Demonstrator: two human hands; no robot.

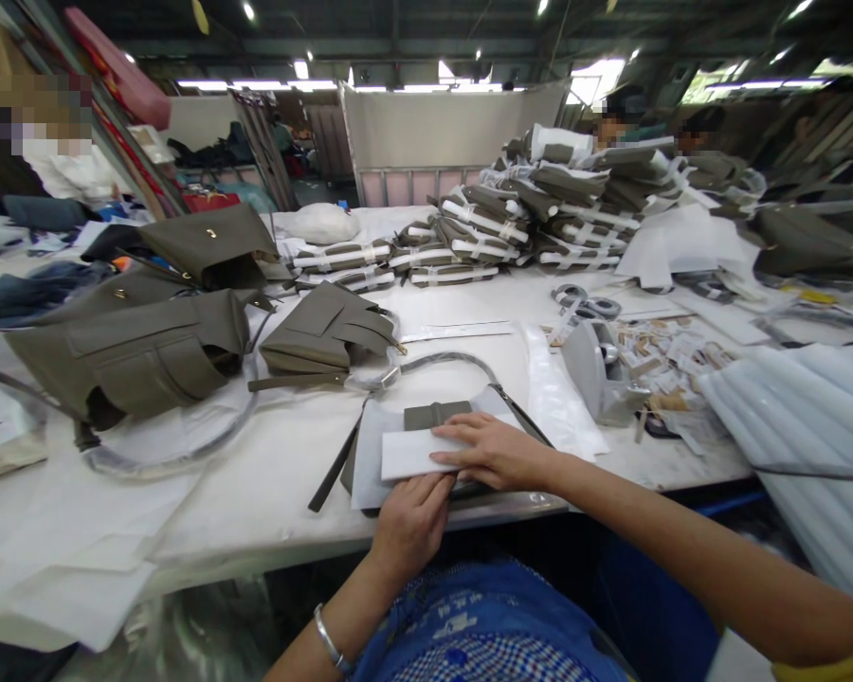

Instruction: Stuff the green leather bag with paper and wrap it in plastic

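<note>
Lying flat at the near edge of the white worktable (256, 474), a small olive-grey pouch (437, 415) sits wrapped in white paper (370, 455), with only its top flap band showing above the sheets. A folded white paper strip (408, 455) lies across it. The right hand (494, 450) rests palm down on that strip, fingers stretched out and close together, pressing the paper flat against the pouch. The left hand (410, 521) comes in from below at the table edge, fingers curled down onto the lower margin of the wrapping; whether they pinch the paper or only press on it cannot be told. A silver bangle (327, 639) circles the left wrist.

A thin grey strap (441, 358) arcs from the pouch up over the table, and a darker strap (334, 469) runs out from its left side. Just beyond the strap lies a folded olive bag (323, 332), and further left lie larger olive bags (135, 355). To the right stands a grey tape dispenser (593, 374) beside scattered paper tags (668, 350), and white foam sheets (796, 407) lie stacked at the far right. Wrapped bags sit piled (533, 208) across the back of the table, where other people are seated.
</note>
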